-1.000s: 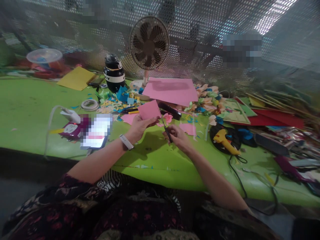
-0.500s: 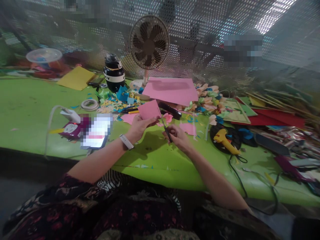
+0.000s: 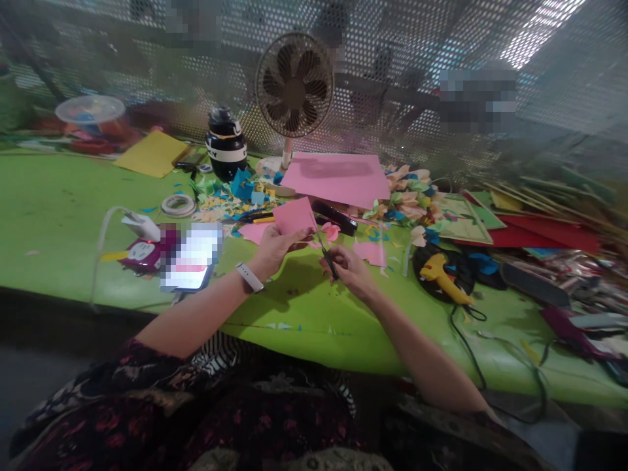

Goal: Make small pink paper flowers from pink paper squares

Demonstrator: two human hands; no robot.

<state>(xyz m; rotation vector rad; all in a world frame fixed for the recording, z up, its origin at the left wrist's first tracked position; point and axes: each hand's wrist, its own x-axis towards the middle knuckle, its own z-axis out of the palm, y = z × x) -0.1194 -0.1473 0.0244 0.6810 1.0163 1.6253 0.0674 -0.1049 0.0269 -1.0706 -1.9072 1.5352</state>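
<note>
My left hand (image 3: 279,247), with a pale watch strap at the wrist, pinches a square of pink paper (image 3: 292,215) by its lower edge above the table. My right hand (image 3: 349,267) grips dark-handled scissors (image 3: 328,256), whose blades point up along the right edge of the paper. Whether the blades are parted is too small to tell. Just behind the scissors lies a small pink paper flower (image 3: 330,231). Beside my hands are pink paper offcuts (image 3: 369,253), and a black stapler (image 3: 334,217) rests behind them.
A fan (image 3: 294,91), a dark jug (image 3: 226,147) and a large pink sheet (image 3: 338,176) stand or lie at the back. Left are a phone (image 3: 192,255) and a tape roll (image 3: 178,205). A yellow glue gun (image 3: 446,278) with its cord lies right, near stacked coloured paper (image 3: 544,232).
Almost nothing differs; the whole view shifts very slightly. Both hands keep the paper and scissors in nearly the same position.
</note>
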